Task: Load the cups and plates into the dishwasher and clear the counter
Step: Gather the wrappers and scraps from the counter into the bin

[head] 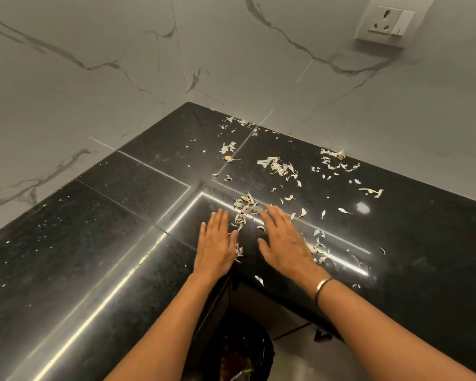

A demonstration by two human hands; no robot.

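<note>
Pale dry peel scraps [279, 166] lie scattered over the glossy black counter [107, 215], from the back wall down to the inner corner edge. A small heap of scraps [245, 209] sits between my two hands. My left hand [216, 244] lies flat on the counter with straight fingers, just left of the heap. My right hand [285, 240] lies flat too, fingers straight, just right of it, a metal bangle on its wrist. A few scraps show at the edges of both hands. No cups or plates are in view.
A black bin [237, 358] with rubbish inside stands on the floor below the counter's inner corner. Marble-look walls [341, 100] close the counter at the back and left. A white wall socket [390, 20] sits at the upper right.
</note>
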